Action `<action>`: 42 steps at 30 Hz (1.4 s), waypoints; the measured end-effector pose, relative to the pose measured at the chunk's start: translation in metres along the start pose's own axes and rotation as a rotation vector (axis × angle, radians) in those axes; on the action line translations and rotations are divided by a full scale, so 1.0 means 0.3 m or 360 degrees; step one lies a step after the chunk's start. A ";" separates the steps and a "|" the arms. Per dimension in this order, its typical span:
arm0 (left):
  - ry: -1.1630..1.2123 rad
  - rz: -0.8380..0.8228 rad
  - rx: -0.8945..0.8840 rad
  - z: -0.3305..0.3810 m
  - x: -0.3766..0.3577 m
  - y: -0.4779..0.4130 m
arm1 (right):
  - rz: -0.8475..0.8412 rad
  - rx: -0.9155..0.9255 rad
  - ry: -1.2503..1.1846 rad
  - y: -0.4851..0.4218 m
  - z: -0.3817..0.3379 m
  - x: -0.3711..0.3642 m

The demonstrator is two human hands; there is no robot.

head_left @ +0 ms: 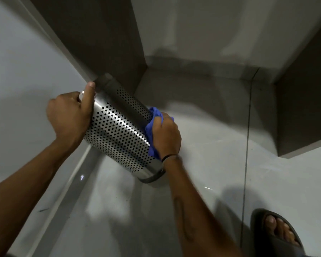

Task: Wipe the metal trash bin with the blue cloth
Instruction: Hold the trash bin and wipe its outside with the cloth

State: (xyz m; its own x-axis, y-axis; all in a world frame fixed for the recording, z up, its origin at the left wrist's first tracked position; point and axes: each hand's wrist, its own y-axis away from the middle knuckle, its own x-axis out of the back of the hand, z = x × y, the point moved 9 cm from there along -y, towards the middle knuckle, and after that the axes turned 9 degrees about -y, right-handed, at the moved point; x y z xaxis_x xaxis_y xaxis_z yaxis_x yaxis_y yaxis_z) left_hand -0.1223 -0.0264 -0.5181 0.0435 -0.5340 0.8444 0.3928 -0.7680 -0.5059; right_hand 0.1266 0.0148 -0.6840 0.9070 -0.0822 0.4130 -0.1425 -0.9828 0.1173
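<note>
A perforated metal trash bin (119, 132) is tilted off the floor, its rim up at the left and its base low at the right. My left hand (70, 115) grips the rim, thumb along the outside. My right hand (166, 135) presses a bunched blue cloth (150, 134) against the bin's right side. The cloth is partly hidden under my fingers.
The glossy grey tile floor (220, 164) runs into a corner with a brown panel (100, 34) behind the bin and a brown cabinet (304, 108) at the right. A white wall with a skirting (70, 182) lies left. My sandalled foot (278, 232) stands bottom right.
</note>
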 end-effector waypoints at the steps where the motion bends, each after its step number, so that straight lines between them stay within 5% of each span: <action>1: -0.0015 0.0008 0.0004 0.002 -0.002 -0.002 | 0.0175 0.0115 0.0009 0.084 -0.016 -0.001; 5: -0.0007 -0.0018 -0.0022 0.004 -0.015 -0.017 | 0.0295 0.0283 0.0015 0.433 -0.032 -0.100; 10: 0.0083 -0.0038 -0.0060 -0.003 -0.018 -0.012 | 0.0374 0.0232 -0.0093 0.157 0.000 0.013; 15: 0.0144 -0.0028 -0.0081 0.009 0.003 0.009 | -0.0285 -0.0426 -0.0205 -0.097 0.081 -0.010; 22: 0.0050 -0.0046 -0.0120 0.028 -0.018 -0.023 | 0.0349 0.0146 -0.0182 0.292 0.012 0.009; 25: 0.0162 -0.0024 -0.0169 0.023 -0.019 -0.020 | 0.0403 0.0208 -0.0268 0.258 -0.024 0.040; 27: 0.0207 -0.0047 -0.0191 0.010 -0.016 -0.016 | 0.0238 -0.0030 -0.0212 0.123 0.041 0.022; 29: 0.0212 -0.0032 -0.0247 0.010 0.001 -0.003 | -0.0205 -0.0341 -0.0210 -0.034 0.162 -0.062; 32: 0.0224 0.0040 -0.0334 0.040 0.008 0.018 | -0.0793 -0.0642 -0.0683 -0.150 0.289 -0.187; 34: 0.0195 0.0071 -0.0340 0.040 0.007 0.015 | -0.0830 -0.0685 -0.0914 -0.157 0.271 -0.195; 38: 0.0167 0.0135 -0.0290 0.002 0.014 0.015 | -0.0540 -0.0585 -0.0675 -0.144 0.258 -0.155; 42: 0.0153 0.0151 -0.0222 -0.001 0.002 -0.007 | 0.0136 -0.0269 -0.0331 0.085 0.123 -0.032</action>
State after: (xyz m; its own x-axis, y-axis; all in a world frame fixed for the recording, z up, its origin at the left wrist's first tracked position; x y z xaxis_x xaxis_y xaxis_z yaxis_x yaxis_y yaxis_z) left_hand -0.1232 -0.0252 -0.5166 -0.0163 -0.6326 0.7743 0.2595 -0.7505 -0.6078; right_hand 0.1290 -0.0156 -0.7182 0.9482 -0.2133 0.2356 -0.2705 -0.9307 0.2461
